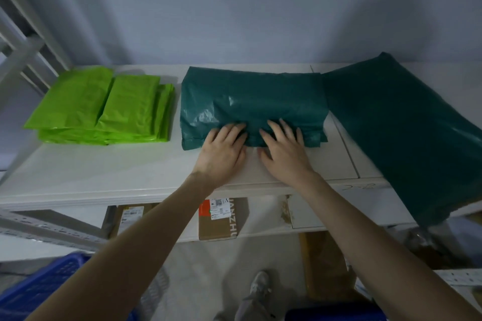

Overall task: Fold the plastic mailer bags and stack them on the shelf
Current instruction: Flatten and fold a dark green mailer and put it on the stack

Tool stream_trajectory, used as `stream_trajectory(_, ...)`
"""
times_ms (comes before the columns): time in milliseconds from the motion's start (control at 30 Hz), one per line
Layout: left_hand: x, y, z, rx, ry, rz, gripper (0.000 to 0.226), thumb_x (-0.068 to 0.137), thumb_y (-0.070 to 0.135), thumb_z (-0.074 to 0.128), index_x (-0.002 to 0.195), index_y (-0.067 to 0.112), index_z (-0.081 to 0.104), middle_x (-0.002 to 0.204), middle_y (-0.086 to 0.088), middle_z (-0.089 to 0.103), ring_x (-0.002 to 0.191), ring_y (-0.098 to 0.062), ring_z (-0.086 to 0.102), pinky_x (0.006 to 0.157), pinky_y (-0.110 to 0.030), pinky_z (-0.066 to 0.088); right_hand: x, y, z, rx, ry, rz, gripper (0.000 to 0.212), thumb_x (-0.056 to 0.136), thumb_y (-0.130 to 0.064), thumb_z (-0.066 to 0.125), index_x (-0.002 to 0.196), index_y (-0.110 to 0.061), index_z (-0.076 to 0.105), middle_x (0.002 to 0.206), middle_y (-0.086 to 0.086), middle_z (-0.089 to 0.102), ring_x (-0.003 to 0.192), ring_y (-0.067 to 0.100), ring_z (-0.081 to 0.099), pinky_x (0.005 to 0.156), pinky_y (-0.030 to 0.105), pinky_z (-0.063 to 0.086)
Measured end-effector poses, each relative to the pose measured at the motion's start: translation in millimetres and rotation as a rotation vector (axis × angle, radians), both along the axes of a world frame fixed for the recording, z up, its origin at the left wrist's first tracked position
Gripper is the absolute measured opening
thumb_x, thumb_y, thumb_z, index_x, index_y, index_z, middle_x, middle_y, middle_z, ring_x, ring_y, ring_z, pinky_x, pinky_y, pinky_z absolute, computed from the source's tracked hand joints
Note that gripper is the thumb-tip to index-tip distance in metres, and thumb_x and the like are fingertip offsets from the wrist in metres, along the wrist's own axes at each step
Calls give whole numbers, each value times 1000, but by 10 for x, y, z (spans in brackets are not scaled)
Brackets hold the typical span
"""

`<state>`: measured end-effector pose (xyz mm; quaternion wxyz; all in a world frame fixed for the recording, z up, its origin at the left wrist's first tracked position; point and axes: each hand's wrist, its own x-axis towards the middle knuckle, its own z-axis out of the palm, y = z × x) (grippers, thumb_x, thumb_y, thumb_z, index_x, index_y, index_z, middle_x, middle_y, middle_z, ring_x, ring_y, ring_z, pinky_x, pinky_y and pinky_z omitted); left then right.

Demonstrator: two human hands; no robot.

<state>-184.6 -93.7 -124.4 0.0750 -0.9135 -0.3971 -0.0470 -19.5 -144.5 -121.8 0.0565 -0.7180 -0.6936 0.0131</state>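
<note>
— What sits at centre left of the frame?
— A stack of lime-green mailers (pixel 104 109) on the white shelf (pixel 104 172).
— And the hands?
— Left hand (pixel 221 151) and right hand (pixel 284 151) press flat, fingers straight, on the folded dark green mailers (pixel 253 101) at centre; an unfolded one (pixel 407 133) drapes right.

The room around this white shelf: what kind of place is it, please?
Probably a packing or stock room. Folded green mailer bags are stacked on a metal shelf, labelled cardboard boxes sit on the level below, and a blue plastic crate stands on the floor.
</note>
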Motion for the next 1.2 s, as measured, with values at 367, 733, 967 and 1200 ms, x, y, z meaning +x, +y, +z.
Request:
stream_trajectory(367,77,19,-141,-245,-137,68,73,81,45,0,144,25,32,146,8,36,130,-18,35,109,-33,24,-229,20,-77,21,-3,52,57,89,-35,25,133,-7,48,121,3,58,107,25,54,94,40,46)
stream_trajectory(733,-131,-55,-188,-277,-128,111,59,94,43,7,148,23,20,154,5,24,142,-15,21,117,-34,11,-181,-12,-60,-37,-4,55,50,99,-37,27,143,-14,32,141,0,39,132,21,32,112,41,26)
stream_trajectory(967,-642,37,-91,-213,-56,217,73,85,50,2,146,22,30,148,0,35,134,-25,34,115,-41,16,-233,-24,-45,-79,19,1,51,99,-39,23,144,-17,29,143,0,36,136,21,26,114,45,21)
stream_trajectory(1200,-592,6,-29,-278,-111,235,78,81,53,-3,146,22,29,150,1,30,140,-22,24,117,-41,9,-343,-3,19,-164,-25,-59,54,97,-45,23,143,-19,31,140,3,36,133,28,28,112,54,16)
